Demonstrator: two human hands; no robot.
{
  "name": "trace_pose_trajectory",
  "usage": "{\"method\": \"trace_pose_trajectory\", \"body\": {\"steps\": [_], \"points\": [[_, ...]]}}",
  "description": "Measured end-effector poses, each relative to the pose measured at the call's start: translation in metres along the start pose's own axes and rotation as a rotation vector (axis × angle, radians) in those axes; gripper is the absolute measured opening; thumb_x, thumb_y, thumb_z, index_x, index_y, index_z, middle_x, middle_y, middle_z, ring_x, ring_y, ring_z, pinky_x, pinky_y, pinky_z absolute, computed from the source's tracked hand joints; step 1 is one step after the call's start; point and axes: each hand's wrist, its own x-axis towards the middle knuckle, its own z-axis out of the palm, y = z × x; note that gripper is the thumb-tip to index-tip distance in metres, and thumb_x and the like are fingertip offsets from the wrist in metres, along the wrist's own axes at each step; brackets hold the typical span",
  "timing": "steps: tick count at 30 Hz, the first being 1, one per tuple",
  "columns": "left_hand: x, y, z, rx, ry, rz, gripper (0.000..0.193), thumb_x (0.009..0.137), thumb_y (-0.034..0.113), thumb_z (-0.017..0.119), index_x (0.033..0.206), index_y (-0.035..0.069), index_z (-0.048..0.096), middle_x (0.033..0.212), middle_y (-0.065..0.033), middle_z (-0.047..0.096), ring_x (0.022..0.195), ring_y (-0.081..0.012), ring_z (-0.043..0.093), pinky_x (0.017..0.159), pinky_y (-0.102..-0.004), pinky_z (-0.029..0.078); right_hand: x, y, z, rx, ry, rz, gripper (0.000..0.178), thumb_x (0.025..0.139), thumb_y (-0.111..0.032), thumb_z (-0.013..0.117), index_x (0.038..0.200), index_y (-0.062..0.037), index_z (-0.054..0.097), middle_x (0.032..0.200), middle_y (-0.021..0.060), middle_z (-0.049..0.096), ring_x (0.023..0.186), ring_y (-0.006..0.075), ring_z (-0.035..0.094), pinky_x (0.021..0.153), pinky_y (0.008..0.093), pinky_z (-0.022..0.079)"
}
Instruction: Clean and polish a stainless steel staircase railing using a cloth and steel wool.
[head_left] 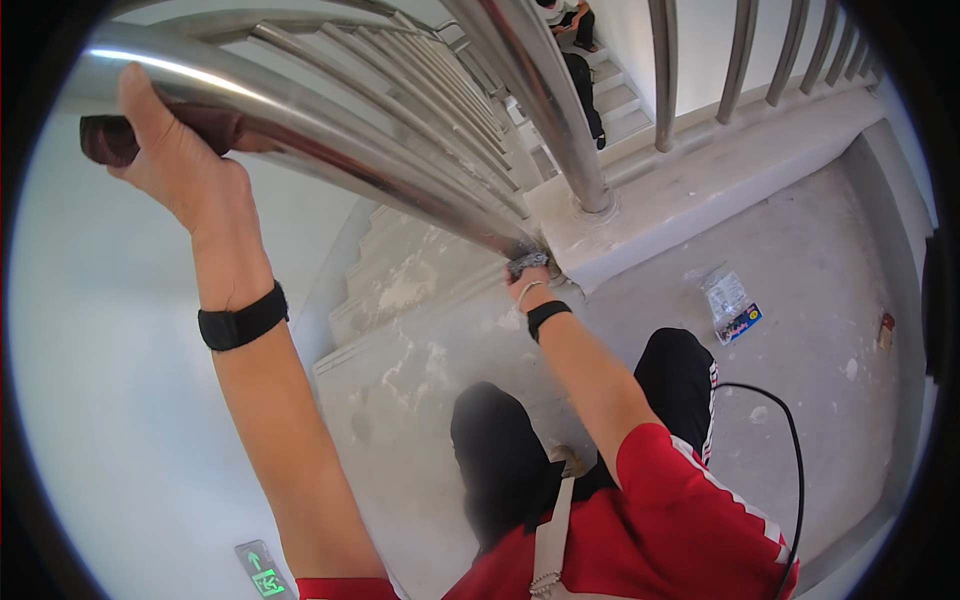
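A thick shiny metal post [360, 165] runs from the upper left down to the floor by a white concrete kerb [690, 205]. At its upper part, my left hand [185, 165] is wrapped round a dark brown, cloth-like piece [108, 141] and presses it to the metal. My right hand [528, 280] is low, at the post's foot, closed on a grey steel wool scourer [527, 263] that touches the metal there. Its fingers are partly hidden behind the scourer.
Beyond the railing bars [665, 75], stairs [615, 100] descend, with a person [568, 18] on them. A clear plastic package [727, 300] and a small red-brown object [886, 330] lie on the floor at right. A black cable [797, 440] hangs at my right side.
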Motion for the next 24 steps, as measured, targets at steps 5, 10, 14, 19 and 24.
{"method": "trace_pose_trajectory", "body": {"steps": [5,10,14,19,24], "points": [[0.000,-0.003,-0.008,-0.002,0.008,0.070,0.067,0.075,0.030,0.071,0.121,0.001,0.032,0.118,-0.0082,0.046,0.106,-0.0178,0.047,0.092,-0.0309,0.040,-0.042,0.019,0.014,-0.132,-0.124,0.076,0.019,0.090,-0.021,0.042,0.103,-0.0131,0.054,0.099,0.0084,0.058,0.082,0.0275,0.057,0.059,0.0409,0.052],[-0.004,0.006,-0.006,-0.013,0.026,0.022,0.062,0.074,0.031,0.072,0.117,0.004,0.036,0.111,-0.0059,0.050,0.100,-0.0155,0.049,0.087,-0.0289,0.043,-0.083,0.029,0.035,-0.027,-0.082,0.098,0.021,0.089,-0.024,0.046,0.107,-0.0131,0.051,0.104,0.0082,0.057,0.089,0.0275,0.055,0.063,0.0429,0.050],[-0.002,-0.001,-0.001,-0.042,0.001,0.038,0.060,0.074,0.031,0.072,0.116,0.005,0.037,0.109,-0.0050,0.051,0.098,-0.0148,0.050,0.085,-0.0279,0.044,-0.014,-0.011,0.012,-0.089,-0.018,-0.008,0.026,0.090,-0.025,0.042,0.111,-0.0121,0.048,0.109,0.0084,0.056,0.092,0.0281,0.055,0.063,0.0437,0.050],[-0.001,-0.006,-0.009,0.000,0.031,0.085,0.062,0.074,0.032,0.072,0.117,0.005,0.037,0.111,-0.0059,0.050,0.100,-0.0157,0.050,0.086,-0.0291,0.044,-0.060,0.024,0.025,-0.101,-0.055,0.145,0.024,0.091,-0.025,0.041,0.111,-0.0152,0.049,0.108,0.0077,0.055,0.091,0.0279,0.054,0.066,0.0428,0.050],[-0.007,0.006,-0.003,-0.019,0.002,0.029,0.064,0.074,0.032,0.071,0.119,0.005,0.035,0.114,-0.0069,0.048,0.104,-0.0172,0.049,0.089,-0.0300,0.044,-0.079,0.033,0.037,-0.016,-0.037,0.054,0.027,0.092,-0.024,0.035,0.114,-0.0162,0.047,0.109,0.0085,0.055,0.095,0.0311,0.054,0.070,0.0463,0.048]]}}
